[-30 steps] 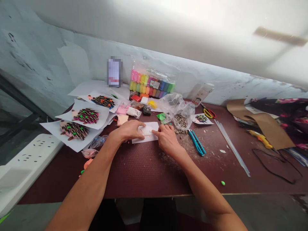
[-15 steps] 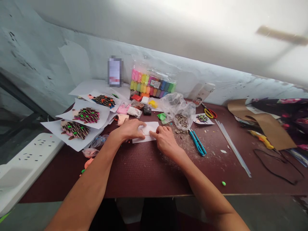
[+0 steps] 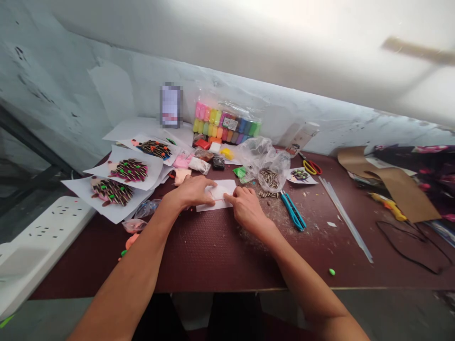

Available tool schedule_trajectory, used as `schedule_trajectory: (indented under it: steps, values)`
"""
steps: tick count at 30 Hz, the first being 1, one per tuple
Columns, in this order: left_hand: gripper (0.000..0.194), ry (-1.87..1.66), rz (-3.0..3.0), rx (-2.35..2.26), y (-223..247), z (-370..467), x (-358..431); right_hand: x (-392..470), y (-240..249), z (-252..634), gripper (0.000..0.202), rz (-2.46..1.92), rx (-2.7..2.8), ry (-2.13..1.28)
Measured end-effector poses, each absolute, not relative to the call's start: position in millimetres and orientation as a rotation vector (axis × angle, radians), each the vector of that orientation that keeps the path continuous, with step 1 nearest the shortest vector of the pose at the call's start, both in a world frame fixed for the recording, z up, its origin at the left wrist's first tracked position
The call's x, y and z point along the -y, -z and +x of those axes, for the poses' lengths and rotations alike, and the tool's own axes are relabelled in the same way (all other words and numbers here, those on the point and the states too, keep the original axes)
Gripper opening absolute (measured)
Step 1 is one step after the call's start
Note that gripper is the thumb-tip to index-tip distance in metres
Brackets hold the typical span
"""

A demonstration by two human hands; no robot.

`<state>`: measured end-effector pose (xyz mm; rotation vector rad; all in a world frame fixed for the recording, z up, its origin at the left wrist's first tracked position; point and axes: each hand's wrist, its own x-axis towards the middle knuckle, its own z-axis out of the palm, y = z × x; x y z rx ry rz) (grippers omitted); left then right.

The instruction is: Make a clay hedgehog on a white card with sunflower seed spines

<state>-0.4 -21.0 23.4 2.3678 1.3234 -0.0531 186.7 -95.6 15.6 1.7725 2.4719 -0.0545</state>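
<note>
On the bench (image 3: pixel 209 258) we have a small white sheet (image 3: pixel 222 187) lying flat between our two hands. Our left hand (image 3: pixel 194 192) rests on its left side, thumb and fingers spread a little apart. Our right hand (image 3: pixel 247 206) touches its right edge, fingers curled and close together. A thin reddish line (perhaps drawn, though it's too small for us to be sure) crosses the sheet. Just beside our right hand lie striped seeds (image 3: pixel 269 179), partly in a clear bag, and a teal cutter (image 3: pixel 293 210).
</note>
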Motion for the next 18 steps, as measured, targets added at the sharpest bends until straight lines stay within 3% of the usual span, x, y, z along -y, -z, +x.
schedule_trajectory:
  steps: [18]
  values:
    - [0.065, 0.040, 2.350, -1.313, -21.8, 0.0, 19.5, 94.1, -19.1, 191.5, 0.039, 1.860, -2.413, -0.046]
